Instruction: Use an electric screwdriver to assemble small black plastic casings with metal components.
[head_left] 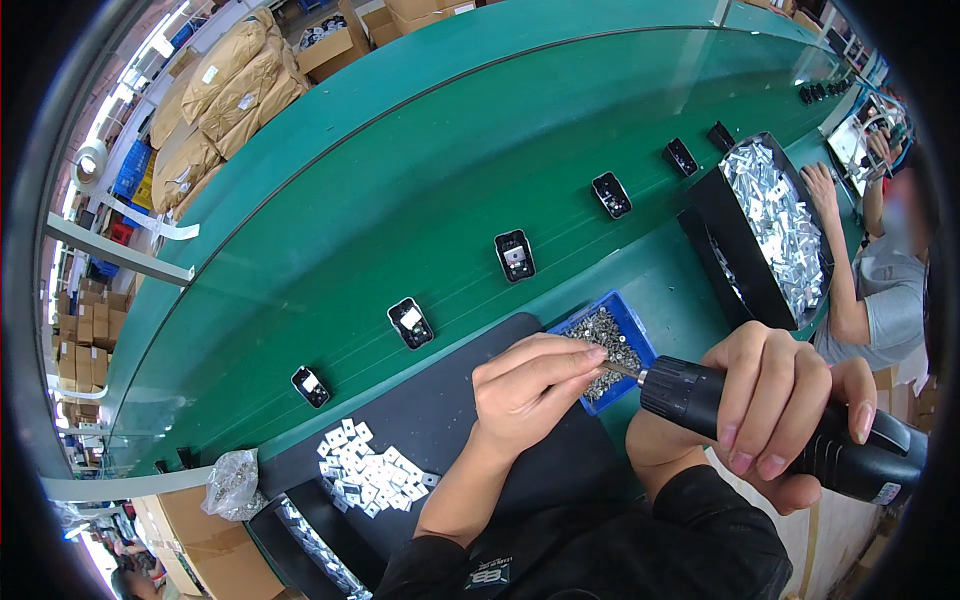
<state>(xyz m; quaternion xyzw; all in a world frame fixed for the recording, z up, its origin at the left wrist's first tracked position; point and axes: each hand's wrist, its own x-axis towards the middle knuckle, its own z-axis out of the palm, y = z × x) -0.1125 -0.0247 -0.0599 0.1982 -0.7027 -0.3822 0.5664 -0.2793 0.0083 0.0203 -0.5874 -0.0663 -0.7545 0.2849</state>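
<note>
Holds a black power screwdriver (690,393) in the full wrap of the right grip (785,405), to the right of the blue tray (632,322), with the slim bit (624,371) reaching left over it. Brings thumb and forefinger of the left grip (525,390) together at the bit's tip, over the blue tray, likely for steadying; cannot tell of any screw between them. Shows loose screws (605,335) heaped inside the blue tray, presumably to spare reaching. Shows white plates (375,475) spread left of the blue tray on the black mat (570,455), seemingly for easy picking. Shows black housings (516,256) spaced out beyond the blue tray on the green belt (450,200), perhaps for handling singly. Shows a black bin (712,205) of metal pieces (775,235) right of the blue tray, beside a co-worker's arm (838,250), probably for shared reach.
</note>
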